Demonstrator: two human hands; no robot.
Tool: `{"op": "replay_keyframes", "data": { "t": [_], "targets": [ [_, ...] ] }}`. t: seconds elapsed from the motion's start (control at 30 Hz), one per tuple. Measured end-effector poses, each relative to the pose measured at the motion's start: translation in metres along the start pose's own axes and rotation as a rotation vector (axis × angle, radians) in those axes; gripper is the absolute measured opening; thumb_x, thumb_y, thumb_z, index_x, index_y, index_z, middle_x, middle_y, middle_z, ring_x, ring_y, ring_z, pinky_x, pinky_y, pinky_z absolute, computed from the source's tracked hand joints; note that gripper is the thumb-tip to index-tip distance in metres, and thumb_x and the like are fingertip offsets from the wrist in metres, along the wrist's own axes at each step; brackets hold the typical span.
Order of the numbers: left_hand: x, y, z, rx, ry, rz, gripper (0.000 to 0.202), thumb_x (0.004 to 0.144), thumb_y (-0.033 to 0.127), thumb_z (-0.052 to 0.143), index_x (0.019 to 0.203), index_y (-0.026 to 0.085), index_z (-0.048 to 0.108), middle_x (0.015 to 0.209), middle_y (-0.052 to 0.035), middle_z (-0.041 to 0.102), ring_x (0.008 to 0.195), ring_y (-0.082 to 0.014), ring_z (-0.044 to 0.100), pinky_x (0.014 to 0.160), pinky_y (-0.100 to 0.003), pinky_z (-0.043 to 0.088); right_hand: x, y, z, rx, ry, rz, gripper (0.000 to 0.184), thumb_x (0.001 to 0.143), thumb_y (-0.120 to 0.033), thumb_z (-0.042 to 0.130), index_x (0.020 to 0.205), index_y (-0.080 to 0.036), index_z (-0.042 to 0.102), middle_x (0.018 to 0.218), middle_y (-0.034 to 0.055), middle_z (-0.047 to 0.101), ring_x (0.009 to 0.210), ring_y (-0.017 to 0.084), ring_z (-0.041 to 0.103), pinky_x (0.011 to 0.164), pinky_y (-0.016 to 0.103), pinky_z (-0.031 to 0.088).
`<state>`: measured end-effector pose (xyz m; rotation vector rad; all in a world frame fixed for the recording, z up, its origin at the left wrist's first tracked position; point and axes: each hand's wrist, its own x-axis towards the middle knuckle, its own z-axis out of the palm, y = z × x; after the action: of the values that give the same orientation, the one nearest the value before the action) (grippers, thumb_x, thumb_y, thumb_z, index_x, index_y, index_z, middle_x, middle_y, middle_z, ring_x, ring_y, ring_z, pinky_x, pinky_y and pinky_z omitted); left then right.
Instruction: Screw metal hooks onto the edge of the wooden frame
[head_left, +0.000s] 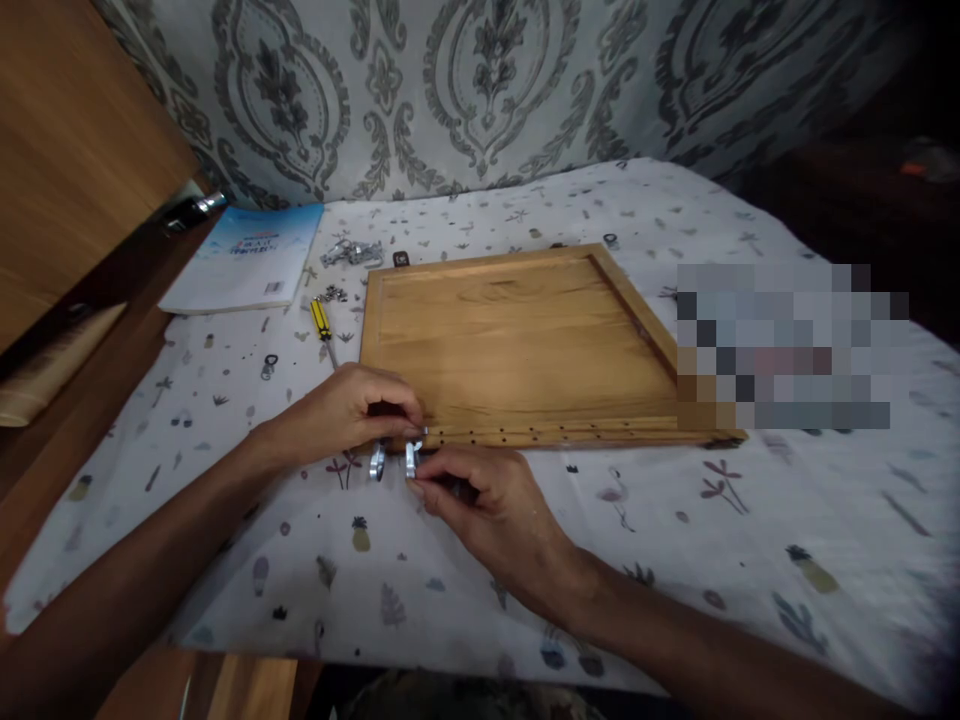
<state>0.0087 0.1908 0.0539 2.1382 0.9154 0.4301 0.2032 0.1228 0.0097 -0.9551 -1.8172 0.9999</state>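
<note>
A framed wooden panel [517, 335] lies flat on the cloth, with a row of small dark holes along its near edge. At the near left corner of that edge, my left hand [367, 405] pinches the upper end of a small shiny metal hook [411, 458]. My right hand [495, 495] grips the lower end of the same hook between thumb and fingertip. Just to its left, a second metal hook [376, 462] hangs at the panel's edge, partly under my left hand. Behind my left hand lies a screwdriver [321, 320] with a yellow and black handle.
Loose metal hooks [352, 253] are piled beyond the panel's left corner, near a small heap of screws [331, 294]. A blue and white book [247, 255] lies at the back left. The patterned tablecloth [337, 590] covers the table. A blurred-out patch hides something at right.
</note>
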Motion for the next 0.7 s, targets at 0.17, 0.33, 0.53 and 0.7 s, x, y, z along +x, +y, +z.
{"op": "replay_keyframes", "data": {
  "t": [0.17, 0.33, 0.53, 0.7],
  "targets": [
    [0.0013, -0.0014, 0.0037, -0.046, 0.053, -0.076, 0.012, 0.086, 0.023, 0.069, 0.078, 0.015, 0.070, 0.072, 0.0016, 0.071, 0.066, -0.0085, 0.062, 0.064, -0.018, 0.046, -0.0002, 0.0005, 0.0007, -0.002, 0.006, -0.009, 0.013, 0.083, -0.008, 0.067, 0.076, -0.017, 0.071, 0.066, -0.0029, 0.071, 0.054, 0.008, 0.059, 0.052, 0.017, 0.042],
    [0.0009, -0.0003, 0.0037, -0.080, 0.062, -0.137, 0.014, 0.085, 0.026, 0.069, 0.076, 0.015, 0.070, 0.069, 0.0028, 0.069, 0.064, -0.0080, 0.060, 0.062, -0.018, 0.045, -0.0004, 0.0019, 0.0007, -0.022, 0.011, -0.022, 0.011, 0.083, -0.009, 0.068, 0.076, -0.017, 0.071, 0.063, -0.0032, 0.069, 0.051, 0.007, 0.056, 0.050, 0.018, 0.040],
    [0.0007, 0.0017, 0.0036, -0.068, 0.055, -0.132, 0.015, 0.085, 0.027, 0.069, 0.076, 0.015, 0.070, 0.068, 0.0027, 0.069, 0.063, -0.0080, 0.060, 0.061, -0.018, 0.044, -0.0007, 0.0020, 0.0005, -0.031, 0.006, -0.010, 0.012, 0.083, -0.010, 0.068, 0.077, -0.019, 0.072, 0.066, -0.0029, 0.071, 0.054, 0.009, 0.060, 0.053, 0.019, 0.043],
    [0.0018, 0.0029, 0.0055, -0.057, 0.063, -0.134, 0.016, 0.085, 0.027, 0.068, 0.074, 0.015, 0.068, 0.067, 0.0026, 0.069, 0.063, -0.0082, 0.060, 0.060, -0.018, 0.043, -0.0009, 0.0023, 0.0001, -0.027, -0.006, -0.003, 0.011, 0.083, -0.009, 0.068, 0.077, -0.018, 0.072, 0.068, -0.0018, 0.072, 0.057, 0.010, 0.062, 0.054, 0.019, 0.044]
  ]
}}
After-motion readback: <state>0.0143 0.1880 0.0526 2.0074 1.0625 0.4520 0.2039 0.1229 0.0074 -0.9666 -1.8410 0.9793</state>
